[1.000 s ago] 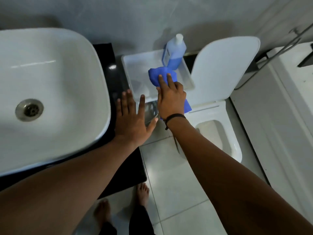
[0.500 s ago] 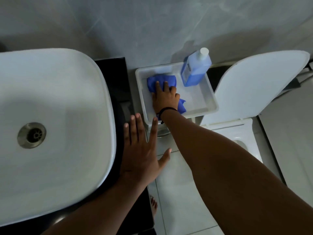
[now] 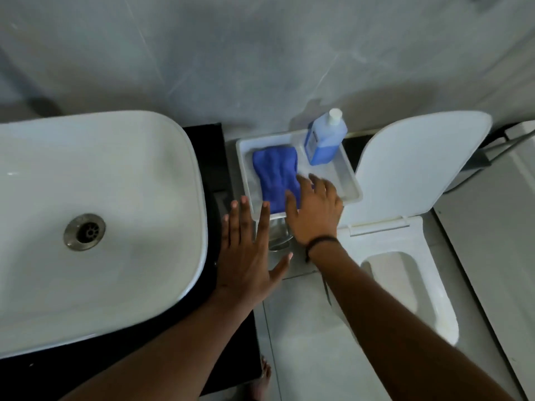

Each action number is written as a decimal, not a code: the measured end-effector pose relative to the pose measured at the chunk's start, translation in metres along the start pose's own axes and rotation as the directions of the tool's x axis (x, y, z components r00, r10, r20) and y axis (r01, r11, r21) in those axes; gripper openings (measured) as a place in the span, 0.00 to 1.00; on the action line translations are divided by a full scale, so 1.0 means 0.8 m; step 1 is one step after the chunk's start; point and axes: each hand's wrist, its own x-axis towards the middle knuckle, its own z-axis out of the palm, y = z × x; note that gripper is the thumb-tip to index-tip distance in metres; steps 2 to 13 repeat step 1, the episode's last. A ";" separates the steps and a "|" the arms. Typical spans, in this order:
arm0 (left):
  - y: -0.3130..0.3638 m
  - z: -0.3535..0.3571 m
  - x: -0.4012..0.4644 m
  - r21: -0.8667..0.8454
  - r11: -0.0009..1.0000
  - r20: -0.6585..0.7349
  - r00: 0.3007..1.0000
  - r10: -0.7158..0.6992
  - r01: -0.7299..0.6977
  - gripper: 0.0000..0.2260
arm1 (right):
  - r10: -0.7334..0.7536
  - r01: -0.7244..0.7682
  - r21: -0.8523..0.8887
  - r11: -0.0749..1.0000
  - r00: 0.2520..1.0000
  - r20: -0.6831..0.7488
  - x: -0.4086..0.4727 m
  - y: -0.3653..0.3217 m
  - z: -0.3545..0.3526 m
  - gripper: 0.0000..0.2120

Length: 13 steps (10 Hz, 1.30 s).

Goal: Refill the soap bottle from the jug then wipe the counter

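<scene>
**Cloth parked in the tray, both hands empty**

Nearest me, my left hand lay flat and spread, grasping nothing, over the edge of the dark worktop beside the white basin; I judged it was there to steady me. My right hand hung released, fingers loose, over the near edge of the white tray, gripping nothing, its fingertips at the edge of the blue cloth. The cloth lay crumpled in the tray's left half, likely set down because wiping was finished. Behind it, in the tray's far right corner, stood the blue soap bottle, upright and capped. I could not see a jug. Right of the tray the toilet stood with its lid raised against the grey marbled wall; pale tiles covered the floor.
</scene>
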 end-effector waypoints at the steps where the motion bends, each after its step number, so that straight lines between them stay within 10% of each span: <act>1: 0.025 -0.038 0.025 -0.086 0.995 -0.134 0.991 0.031 -0.043 0.50 | 0.027 -0.024 0.095 0.995 0.999 -0.034 -0.127 0.038 -0.048 0.18; 13: 0.025 -0.038 0.025 -0.086 0.995 -0.134 0.991 0.031 -0.043 0.50 | 0.027 -0.024 0.095 0.995 0.999 -0.034 -0.127 0.038 -0.048 0.18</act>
